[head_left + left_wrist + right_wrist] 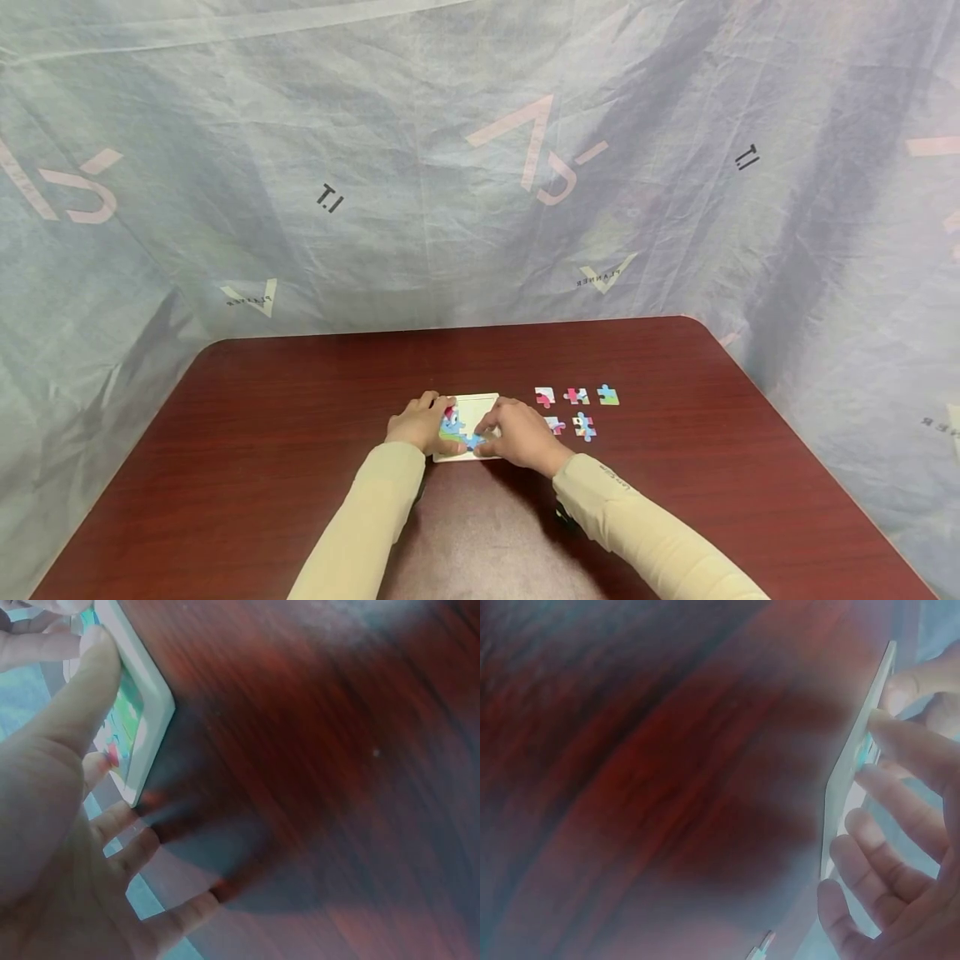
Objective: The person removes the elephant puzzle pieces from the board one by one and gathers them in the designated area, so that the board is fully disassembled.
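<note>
A small pale puzzle tray (477, 397) lies on the table between both hands, partly filled with colourful jigsaw pieces (452, 422) along its left and near sides. My left hand (418, 423) rests at the tray's left side. Its thumb presses down near the close edge, and in the left wrist view its other fingers (180, 919) spread straight, some touching the table beside the tray corner. Over the tray's right side, my right hand (522, 435) pinches a blue jigsaw piece (863, 753) between thumb and index finger, low against the tray. The fingers hide part of that piece.
Several loose jigsaw pieces (584, 427) lie in two rows to the right of the tray, one partly behind the right hand. The dark red wooden table (300, 400) has rounded far corners. A grey printed cloth (420, 167) hangs behind it and at both sides.
</note>
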Tool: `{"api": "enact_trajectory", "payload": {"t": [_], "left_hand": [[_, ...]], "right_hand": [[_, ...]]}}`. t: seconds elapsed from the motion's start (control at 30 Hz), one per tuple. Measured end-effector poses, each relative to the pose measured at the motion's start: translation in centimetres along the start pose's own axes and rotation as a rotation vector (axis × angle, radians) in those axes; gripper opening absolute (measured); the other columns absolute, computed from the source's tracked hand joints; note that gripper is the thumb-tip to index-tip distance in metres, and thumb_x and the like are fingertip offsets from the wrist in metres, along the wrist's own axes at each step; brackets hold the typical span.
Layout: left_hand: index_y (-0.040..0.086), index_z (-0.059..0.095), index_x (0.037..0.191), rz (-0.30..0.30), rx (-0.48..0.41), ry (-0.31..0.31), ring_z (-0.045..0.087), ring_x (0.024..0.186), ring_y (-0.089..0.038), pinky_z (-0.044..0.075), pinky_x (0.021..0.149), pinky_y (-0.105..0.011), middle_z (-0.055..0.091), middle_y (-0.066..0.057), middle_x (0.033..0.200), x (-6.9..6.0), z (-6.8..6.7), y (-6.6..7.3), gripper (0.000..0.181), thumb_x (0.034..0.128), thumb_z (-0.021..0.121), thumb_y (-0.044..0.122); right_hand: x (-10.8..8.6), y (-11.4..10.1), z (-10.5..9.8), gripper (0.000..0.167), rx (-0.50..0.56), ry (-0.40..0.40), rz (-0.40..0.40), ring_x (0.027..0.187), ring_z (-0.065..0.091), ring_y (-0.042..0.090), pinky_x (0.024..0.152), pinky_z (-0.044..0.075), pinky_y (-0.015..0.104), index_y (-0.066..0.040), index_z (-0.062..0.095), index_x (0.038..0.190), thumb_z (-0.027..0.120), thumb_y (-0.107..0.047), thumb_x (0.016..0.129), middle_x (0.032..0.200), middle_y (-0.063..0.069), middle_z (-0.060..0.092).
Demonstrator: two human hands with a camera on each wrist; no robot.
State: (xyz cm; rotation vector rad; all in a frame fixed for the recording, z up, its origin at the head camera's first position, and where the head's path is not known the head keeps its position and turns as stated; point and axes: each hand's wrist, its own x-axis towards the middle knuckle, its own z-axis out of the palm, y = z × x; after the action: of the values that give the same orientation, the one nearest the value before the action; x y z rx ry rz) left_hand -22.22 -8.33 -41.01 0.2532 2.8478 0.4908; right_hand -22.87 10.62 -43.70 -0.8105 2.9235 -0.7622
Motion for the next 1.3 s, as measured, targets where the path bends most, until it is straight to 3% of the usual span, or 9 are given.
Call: {"api": "enact_trajectory", "payload": {"t": [0.27,0.6,0.73,1.03,1.3], "left_hand": [[0.012,0.048,0.150,0.018,-0.009,-0.028,0.041,0.139,-0.039,0.039,0.105,-0.064,0.042,-0.018,0.153,0.0,-0.2,-0.3,0.080,0.0840,0.085,0.038],[0.014,0.046,0.152,0.038,-0.019,-0.072,0.041,0.141,-0.038,0.041,0.105,-0.061,0.041,-0.015,0.154,0.4,-0.6,-1.0,0.080,0.0852,0.084,0.033],[0.013,0.047,0.152,0.050,-0.030,-0.070,0.042,0.140,-0.038,0.043,0.103,-0.059,0.042,-0.015,0.153,0.7,-0.4,-1.4,0.080,0.0841,0.086,0.032],[0.012,0.050,0.150,0.045,0.006,-0.017,0.043,0.139,-0.041,0.042,0.102,-0.063,0.041,-0.020,0.154,-0.2,-1.0,-1.3,0.081,0.0824,0.087,0.036],[0.017,0.049,0.152,0.055,-0.007,-0.024,0.044,0.137,-0.042,0.044,0.099,-0.063,0.042,-0.021,0.153,-0.3,-0.7,-1.8,0.080,0.0838,0.085,0.037]], "right_hand": [[0.0,-0.1,0.0,0.016,-0.029,0.009,0.000,0.079,0.058,0.014,0.065,0.046,0.031,-0.014,0.084,0.091,0.089,-0.020,0.078,0.088,-0.002,0.070],[0.3,-0.3,-0.2,0.017,-0.020,0.000,0.033,0.090,0.065,0.023,0.071,0.050,0.039,-0.016,0.084,0.091,0.090,-0.022,0.077,0.095,0.000,0.074],[0.3,-0.6,-0.3,0.017,-0.032,-0.008,0.037,0.090,0.064,0.022,0.070,0.049,0.038,-0.016,0.084,0.091,0.090,-0.023,0.077,0.093,-0.001,0.073],[0.3,-0.8,-0.5,0.016,-0.048,-0.010,0.046,0.087,0.064,0.020,0.066,0.047,0.034,-0.017,0.084,0.088,0.092,-0.024,0.075,0.091,-0.003,0.073],[0.3,-0.6,-0.4,0.016,-0.054,-0.010,0.049,0.088,0.065,0.021,0.066,0.046,0.034,-0.018,0.084,0.088,0.092,-0.024,0.075,0.094,-0.002,0.074]]}}
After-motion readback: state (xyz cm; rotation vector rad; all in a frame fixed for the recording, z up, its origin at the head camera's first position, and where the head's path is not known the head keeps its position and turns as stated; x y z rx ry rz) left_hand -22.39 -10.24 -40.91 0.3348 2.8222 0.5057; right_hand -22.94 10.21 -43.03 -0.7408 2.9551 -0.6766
